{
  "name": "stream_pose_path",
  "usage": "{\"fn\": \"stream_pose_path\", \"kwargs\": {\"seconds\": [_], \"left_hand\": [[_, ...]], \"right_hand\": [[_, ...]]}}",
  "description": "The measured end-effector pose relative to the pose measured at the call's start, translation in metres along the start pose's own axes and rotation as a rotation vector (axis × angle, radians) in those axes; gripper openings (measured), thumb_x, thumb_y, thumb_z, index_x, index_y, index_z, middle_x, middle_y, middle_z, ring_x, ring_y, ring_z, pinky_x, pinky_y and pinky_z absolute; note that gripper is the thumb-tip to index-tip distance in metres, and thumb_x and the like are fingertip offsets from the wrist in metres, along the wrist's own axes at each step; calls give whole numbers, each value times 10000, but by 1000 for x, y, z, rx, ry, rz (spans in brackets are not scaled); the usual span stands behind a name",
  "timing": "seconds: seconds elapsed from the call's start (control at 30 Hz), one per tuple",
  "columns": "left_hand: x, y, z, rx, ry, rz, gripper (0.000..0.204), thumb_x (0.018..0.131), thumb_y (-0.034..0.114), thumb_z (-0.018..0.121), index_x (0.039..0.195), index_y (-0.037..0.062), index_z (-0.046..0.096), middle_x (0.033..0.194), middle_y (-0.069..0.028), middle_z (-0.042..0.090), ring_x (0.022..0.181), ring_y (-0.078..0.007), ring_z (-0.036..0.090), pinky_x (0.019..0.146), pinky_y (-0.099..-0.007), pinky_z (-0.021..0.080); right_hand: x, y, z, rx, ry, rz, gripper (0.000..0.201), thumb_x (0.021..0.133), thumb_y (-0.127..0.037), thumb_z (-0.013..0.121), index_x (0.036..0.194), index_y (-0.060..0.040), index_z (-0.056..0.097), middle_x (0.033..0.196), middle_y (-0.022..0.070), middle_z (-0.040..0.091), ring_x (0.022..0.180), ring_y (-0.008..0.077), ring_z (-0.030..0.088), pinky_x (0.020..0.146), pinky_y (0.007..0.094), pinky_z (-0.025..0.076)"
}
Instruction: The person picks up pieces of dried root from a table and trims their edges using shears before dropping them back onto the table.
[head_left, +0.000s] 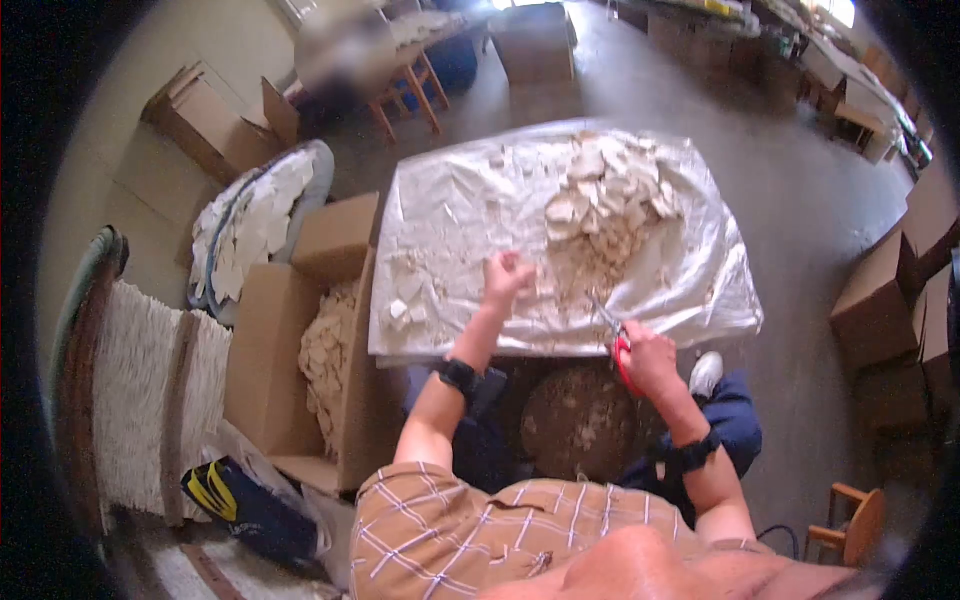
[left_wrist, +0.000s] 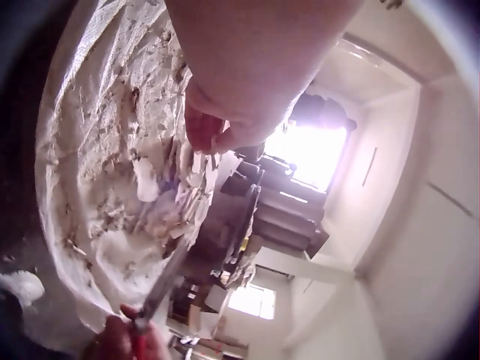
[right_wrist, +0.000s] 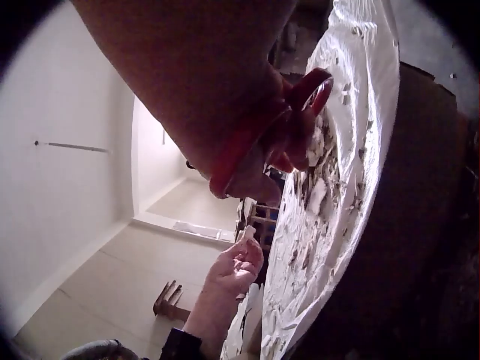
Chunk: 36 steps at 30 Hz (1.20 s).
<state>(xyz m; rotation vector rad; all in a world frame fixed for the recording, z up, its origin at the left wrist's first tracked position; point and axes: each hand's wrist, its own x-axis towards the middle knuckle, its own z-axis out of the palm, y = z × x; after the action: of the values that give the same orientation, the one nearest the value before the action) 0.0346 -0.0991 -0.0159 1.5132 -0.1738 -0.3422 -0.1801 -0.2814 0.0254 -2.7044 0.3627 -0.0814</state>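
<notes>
My left hand (head_left: 510, 278) is raised over the near part of a table covered with a white plastic sheet (head_left: 450, 200). In the right wrist view its thumb and fingers pinch a small pale flake (right_wrist: 248, 234). My right hand (head_left: 650, 355) grips red-handled scissors (head_left: 623, 362) at the table's near edge. Their blades point away from me, towards the sheet, and show grey in the left wrist view. A heap of pale, flat, broken pieces (head_left: 605, 195) lies beyond both hands, with finer crumbs on its near side. Several small white bits (head_left: 405, 305) are scattered at the sheet's left.
An open cardboard box (head_left: 265, 350) with more pale pieces (head_left: 328, 350) stands left of the table. Beyond it are trays of white pieces (head_left: 255, 220). A round stool (head_left: 575, 420) is between my legs. Cartons (head_left: 880, 310) stand at right, a small wooden chair (head_left: 850, 525) lower right.
</notes>
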Motion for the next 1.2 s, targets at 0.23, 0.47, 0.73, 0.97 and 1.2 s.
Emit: {"fn": "stream_pose_path", "kwargs": {"seconds": [0.23, 0.47, 0.73, 0.97, 1.2], "left_hand": [[-15, 14, -11, -303, -34, -130, 412, 747, -75, 592, 1117, 36, 448, 988, -80, 548, 833, -181, 584, 697, -309, 528], [-22, 29, 6, -466, -169, -242, 331, 789, 1, 607, 1092, 58, 487, 883, -33, 587, 757, -147, 592, 675, -285, 525], [-19, 14, 11, -717, -114, -342, 123, 827, 90, 587, 942, 81, 544, 815, -28, 599, 728, -176, 590, 722, -368, 516], [-13, 2, 9, -662, 2, -400, 190, 854, 144, 559, 1006, 38, 517, 832, -59, 591, 739, -173, 581, 728, -366, 516], [-15, 13, -3, -928, -358, -410, 293, 902, 239, 437, 1038, -9, 512, 904, -113, 586, 746, -188, 582, 745, -333, 496]], "right_hand": [[4, -12, -5, 269, 85, 1, 321, 754, -281, 616, 969, -48, 565, 765, 184, 601, 728, 347, 598, 641, 419, 460], [20, -6, 15, 664, 14, 66, 351, 801, -310, 619, 979, -15, 551, 616, 35, 523, 551, 126, 495, 530, 274, 405], [18, -22, 18, 681, -43, 69, 440, 788, -395, 611, 974, -4, 533, 678, 171, 567, 638, 300, 567, 604, 377, 432], [20, -21, 20, 613, -54, 53, 458, 782, -409, 618, 996, -12, 537, 702, 186, 577, 668, 329, 586, 600, 385, 437], [20, -19, 20, 596, -75, 78, 435, 778, -417, 617, 971, -33, 547, 694, 169, 577, 669, 326, 581, 601, 395, 436]]}}
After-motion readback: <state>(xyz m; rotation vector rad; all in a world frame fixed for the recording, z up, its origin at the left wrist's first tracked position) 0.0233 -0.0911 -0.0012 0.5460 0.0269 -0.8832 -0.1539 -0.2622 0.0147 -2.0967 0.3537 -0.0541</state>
